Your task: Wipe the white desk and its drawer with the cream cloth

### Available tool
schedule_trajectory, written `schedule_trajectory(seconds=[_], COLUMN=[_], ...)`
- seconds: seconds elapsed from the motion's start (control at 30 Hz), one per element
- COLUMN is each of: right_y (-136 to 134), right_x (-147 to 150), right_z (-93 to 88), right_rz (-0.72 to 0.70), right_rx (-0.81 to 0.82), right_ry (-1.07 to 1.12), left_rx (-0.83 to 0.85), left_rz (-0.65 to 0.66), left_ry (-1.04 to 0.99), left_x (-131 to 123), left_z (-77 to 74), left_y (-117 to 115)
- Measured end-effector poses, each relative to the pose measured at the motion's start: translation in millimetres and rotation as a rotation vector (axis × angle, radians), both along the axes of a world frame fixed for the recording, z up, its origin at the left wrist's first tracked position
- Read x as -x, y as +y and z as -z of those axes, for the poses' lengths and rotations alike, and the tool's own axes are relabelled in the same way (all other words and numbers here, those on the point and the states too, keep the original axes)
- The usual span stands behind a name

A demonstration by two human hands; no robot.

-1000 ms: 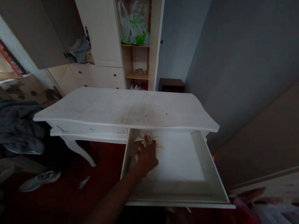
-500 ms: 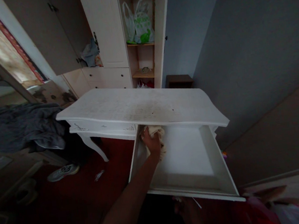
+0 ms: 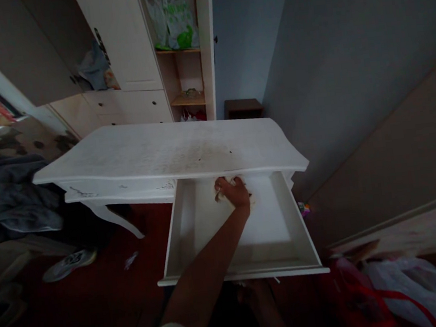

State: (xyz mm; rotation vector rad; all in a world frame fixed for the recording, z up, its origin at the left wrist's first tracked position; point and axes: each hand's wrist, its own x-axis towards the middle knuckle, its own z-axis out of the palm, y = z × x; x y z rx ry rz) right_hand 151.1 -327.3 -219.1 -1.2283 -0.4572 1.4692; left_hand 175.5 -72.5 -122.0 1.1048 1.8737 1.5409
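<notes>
My left hand (image 3: 236,192) reaches into the pulled-out drawer (image 3: 242,275) of a white desk (image 3: 141,150). Its fingers are bent around a cream cloth (image 3: 219,196), pressed on the drawer floor near the back. Most of that cloth is hidden under the hand. Low in the view, my right hand (image 3: 252,290) is just below the drawer's front edge. Its fingers look curled, but it is too dark there to see what they hold. Grey smudges and dark specks mark the desktop above the drawer.
Behind the desk stands a wardrobe (image 3: 125,37) holding a plastic bag (image 3: 180,23). Grey clothing (image 3: 4,193) lies at left, above a shoe (image 3: 70,264) on the red floor. Red and white bags (image 3: 408,283) sit at lower right, and a brown box (image 3: 243,109) stands behind.
My left hand has moved the cloth from the drawer's left back corner rightward, toward the back middle. The camera view has shifted, so the desk appears further left.
</notes>
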Motion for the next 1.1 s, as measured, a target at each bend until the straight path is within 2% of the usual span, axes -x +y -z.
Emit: schedule_trajectory(seconds=[0.27,0.4,0.57,0.77,0.93,1.1], right_y=[1.2,3.2,5.7,4.8,7.7,9.7], right_x=[1.1,2.1,3.1,0.2,0.6,1.8], right_z=[-11.7,-14.1,-13.7,-13.0,-18.1,-24.5], right_rz=[0.057,0.023,0.007,0.008,0.005,0.006], right_rx=[-0.014,-0.025,-0.026,-0.058,-0.021,-0.049], right_ry=[0.034,0.025,0.023,0.041,0.03,0.015], left_rx=[-0.007,-0.012,-0.06,0.001,0.035,0.068], left_rz=[0.347,0.537,0.669,0.936,1.149,1.323], left_ry=[0.023,0.068,0.193,0.401,0.558,0.602], left_x=[-62.6,-76.9,-66.4,-42.5,-23.6,-10.2], left_z=[-3.8,-1.7,4.0,-3.6,-6.3,-3.4], left_y=[-18.5,-18.8,-10.4,-4.2,-17.2,-43.1])
